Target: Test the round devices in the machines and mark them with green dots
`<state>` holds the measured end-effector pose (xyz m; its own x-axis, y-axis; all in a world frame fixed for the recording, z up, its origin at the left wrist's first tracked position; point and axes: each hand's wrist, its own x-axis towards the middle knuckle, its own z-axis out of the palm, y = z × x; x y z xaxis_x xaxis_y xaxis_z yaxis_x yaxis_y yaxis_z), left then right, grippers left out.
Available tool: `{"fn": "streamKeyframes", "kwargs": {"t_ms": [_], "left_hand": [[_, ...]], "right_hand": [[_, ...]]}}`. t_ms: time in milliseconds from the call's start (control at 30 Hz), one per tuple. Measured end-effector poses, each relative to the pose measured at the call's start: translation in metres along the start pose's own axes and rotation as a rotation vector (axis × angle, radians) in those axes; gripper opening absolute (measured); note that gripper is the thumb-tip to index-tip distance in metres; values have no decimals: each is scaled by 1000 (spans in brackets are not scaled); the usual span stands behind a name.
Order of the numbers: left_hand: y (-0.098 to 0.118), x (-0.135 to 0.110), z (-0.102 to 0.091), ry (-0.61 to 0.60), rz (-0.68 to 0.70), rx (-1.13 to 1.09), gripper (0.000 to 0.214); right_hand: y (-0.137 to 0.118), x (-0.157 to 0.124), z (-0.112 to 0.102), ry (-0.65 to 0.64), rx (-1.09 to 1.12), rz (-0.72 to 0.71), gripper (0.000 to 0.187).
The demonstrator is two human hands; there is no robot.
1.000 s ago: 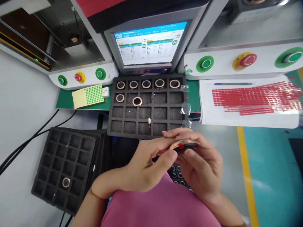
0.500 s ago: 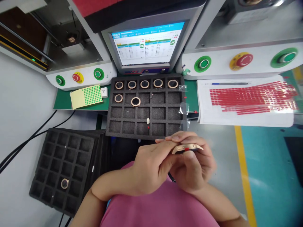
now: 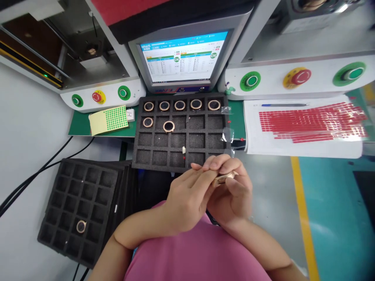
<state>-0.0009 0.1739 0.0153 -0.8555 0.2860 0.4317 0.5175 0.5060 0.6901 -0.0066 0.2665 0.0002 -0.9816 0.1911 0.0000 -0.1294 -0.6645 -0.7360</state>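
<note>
A gold watch case [image 3: 223, 179] is held edge-up between both hands, just in front of the foam tray [image 3: 178, 170]. My left hand [image 3: 187, 199] pinches its left end, the fingers closed along it. Round its right end curl the fingers of my right hand [image 3: 237, 191], with the thumb pressed against the side. Fingers cover much of the case. In the tray, several gold-rimmed round watch cases fill the back row. Another watch case [image 3: 148, 122] sits in the second row at left, and a watch case [image 3: 168, 126] beside it rests tilted over its compartment's edge.
A stack of foam trays [image 3: 70, 207] stands lower left, one watch case [image 3: 81, 226] in the top one. Behind are a monitor [image 3: 181, 58] and machine panels with buttons. Green dot stickers [image 3: 117, 118] lie left; red sticker strips [image 3: 307, 121] and a pen [image 3: 284, 105] lie right.
Both hands have shifted slightly, the right one moving left and up. The watch case has turned in the fingers, and the red piece on its side no longer shows.
</note>
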Motion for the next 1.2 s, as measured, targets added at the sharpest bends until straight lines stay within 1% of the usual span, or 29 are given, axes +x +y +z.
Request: {"fn": "streamKeyframes", "kwargs": {"t_ms": [133, 267, 367, 467, 500, 633, 767, 900, 1000, 1067, 1100, 1133, 1167, 1200], "left_hand": [[-1, -1, 3, 16, 57, 54, 19], [2, -2, 1, 6, 47, 69, 17], [4, -1, -3, 0, 30, 53, 16], [6, 0, -6, 12, 21, 22, 16], [6, 1, -7, 14, 20, 15, 17], [6, 1, -8, 10, 31, 36, 21], [7, 3, -8, -19, 45, 73, 17], [7, 4, -6, 14, 75, 114, 18], [5, 3, -6, 12, 79, 118, 20], [3, 3, -7, 9, 41, 56, 20], [2, 3, -8, -3, -12, -11, 19], [0, 4, -10, -25, -97, -116, 18], [-2, 4, -11, -55, -212, -264, 16], [-5, 5, -12, -93, -347, -451, 15]], "right_hand": [[1, -1, -1, 13, -64, -12, 6], [0, -3, -4, -9, -90, -21, 6], [-2, -4, -4, -73, -28, -25, 6], [-5, -3, -3, -161, 18, -18, 19], [-6, -3, -2, -173, 15, -15, 19], [-5, -2, -2, -134, -12, -13, 5], [-2, -3, -1, -93, 8, -30, 3], [1, -2, 1, -61, 31, -29, 4], [4, -2, 2, -54, 45, -10, 6], [3, -2, 1, -49, 33, 5, 8], [1, -2, -1, -56, 19, 20, 8], [-2, -1, -2, -77, 3, 46, 5], [-6, -1, -5, -109, -20, 80, 9], [-11, 0, -8, -144, -56, 114, 20]]}}
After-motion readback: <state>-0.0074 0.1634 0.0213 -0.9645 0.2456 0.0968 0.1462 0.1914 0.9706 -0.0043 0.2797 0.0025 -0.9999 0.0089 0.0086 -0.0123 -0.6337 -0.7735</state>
